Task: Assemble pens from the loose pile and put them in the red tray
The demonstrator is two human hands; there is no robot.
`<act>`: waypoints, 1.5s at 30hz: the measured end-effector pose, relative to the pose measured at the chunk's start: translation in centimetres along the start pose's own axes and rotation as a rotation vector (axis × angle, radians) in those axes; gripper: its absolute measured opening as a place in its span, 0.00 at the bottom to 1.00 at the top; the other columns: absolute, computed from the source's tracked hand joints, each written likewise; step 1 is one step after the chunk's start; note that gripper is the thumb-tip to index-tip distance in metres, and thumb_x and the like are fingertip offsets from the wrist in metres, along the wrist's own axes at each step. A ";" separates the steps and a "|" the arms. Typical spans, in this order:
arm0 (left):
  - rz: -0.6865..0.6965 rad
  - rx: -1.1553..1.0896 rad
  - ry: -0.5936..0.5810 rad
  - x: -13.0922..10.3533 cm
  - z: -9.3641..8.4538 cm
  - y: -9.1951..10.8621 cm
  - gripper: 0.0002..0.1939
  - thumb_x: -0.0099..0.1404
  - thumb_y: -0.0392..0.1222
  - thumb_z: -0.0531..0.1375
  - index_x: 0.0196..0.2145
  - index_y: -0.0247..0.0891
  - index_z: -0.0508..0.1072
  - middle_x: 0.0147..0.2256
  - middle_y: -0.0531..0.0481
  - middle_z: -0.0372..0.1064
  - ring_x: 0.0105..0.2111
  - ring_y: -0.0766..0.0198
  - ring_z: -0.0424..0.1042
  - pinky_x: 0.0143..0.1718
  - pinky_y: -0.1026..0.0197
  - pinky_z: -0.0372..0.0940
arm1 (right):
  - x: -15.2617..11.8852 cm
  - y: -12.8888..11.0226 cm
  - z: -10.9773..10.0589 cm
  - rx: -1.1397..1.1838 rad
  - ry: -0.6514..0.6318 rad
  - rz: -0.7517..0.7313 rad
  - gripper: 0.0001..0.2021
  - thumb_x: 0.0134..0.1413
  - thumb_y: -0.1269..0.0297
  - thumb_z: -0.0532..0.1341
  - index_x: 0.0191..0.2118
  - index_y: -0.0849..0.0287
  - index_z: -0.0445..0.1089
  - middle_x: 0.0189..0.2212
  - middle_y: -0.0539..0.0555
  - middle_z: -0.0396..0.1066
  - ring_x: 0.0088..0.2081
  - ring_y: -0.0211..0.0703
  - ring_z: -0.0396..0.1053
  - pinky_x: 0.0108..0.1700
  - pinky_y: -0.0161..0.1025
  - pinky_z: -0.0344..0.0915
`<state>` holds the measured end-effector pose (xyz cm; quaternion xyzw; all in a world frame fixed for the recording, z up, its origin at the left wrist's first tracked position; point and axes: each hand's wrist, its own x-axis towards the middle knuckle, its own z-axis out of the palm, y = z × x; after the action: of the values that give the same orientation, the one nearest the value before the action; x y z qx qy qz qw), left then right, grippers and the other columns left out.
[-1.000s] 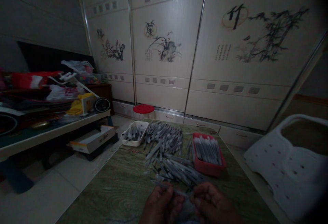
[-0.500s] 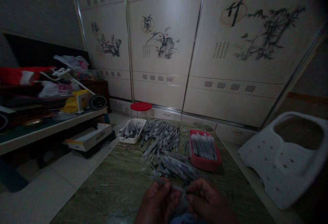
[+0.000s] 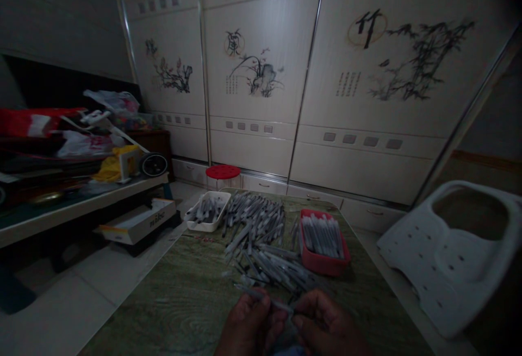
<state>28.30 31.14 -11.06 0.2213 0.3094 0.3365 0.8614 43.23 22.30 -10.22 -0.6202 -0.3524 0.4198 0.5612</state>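
Note:
At the near edge of the table, my left hand [image 3: 248,320] pinches a slim translucent pen [image 3: 279,305] between thumb and fingers. The pen slants down to the right, where my right hand [image 3: 322,320] closes thumb and fingertips on its end. Whether a small part sits between those right fingertips is too dark to make out. Just beyond my hands lies a loose heap of similar pens [image 3: 256,217]. To its right a red basket [image 3: 326,266] holds upright-leaning pens in a dense row. A white tray [image 3: 207,226] with more pens stands at the heap's left.
The wood-grain table [image 3: 163,301] carries all of this. A white plastic chair [image 3: 432,247] is at the right, a red stool [image 3: 222,171] behind the table. Left stands a cluttered bench [image 3: 134,182] with a shoe box [image 3: 142,223] below. Sliding cabinet doors [image 3: 253,149] close off the back.
The camera view has shifted slightly, so the scene sits a little lower. Both hands keep nearly the same hold on the pen.

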 end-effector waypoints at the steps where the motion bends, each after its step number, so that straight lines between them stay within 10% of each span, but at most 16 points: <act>1: 0.002 0.002 -0.003 0.1 -0.1 -0.1 0.20 0.53 0.42 0.76 0.35 0.39 0.69 0.28 0.50 0.77 0.29 0.64 0.77 0.34 0.64 0.68 | 0.1 0.2 -0.1 -0.017 -0.001 -0.009 0.11 0.46 0.57 0.67 0.31 0.57 0.68 0.21 0.44 0.66 0.22 0.35 0.64 0.25 0.33 0.58; 31: 0.069 0.018 -0.034 0.3 -0.3 -0.6 0.23 0.49 0.46 0.77 0.34 0.38 0.70 0.28 0.49 0.76 0.28 0.63 0.75 0.34 0.62 0.65 | -0.2 0.1 0.0 -0.136 0.021 0.009 0.14 0.50 0.52 0.65 0.33 0.57 0.69 0.21 0.46 0.69 0.22 0.37 0.66 0.25 0.34 0.58; 45: 0.130 0.077 -0.096 0.4 -0.6 -0.8 0.20 0.53 0.47 0.75 0.35 0.38 0.70 0.30 0.48 0.77 0.29 0.62 0.75 0.35 0.60 0.66 | -1.1 -0.8 0.8 -0.269 0.012 -0.024 0.31 0.57 0.29 0.53 0.27 0.56 0.66 0.16 0.45 0.64 0.18 0.36 0.61 0.23 0.34 0.56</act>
<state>28.50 30.96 -12.08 0.2899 0.2655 0.3684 0.8425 42.07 21.77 -9.31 -0.6881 -0.4097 0.3583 0.4799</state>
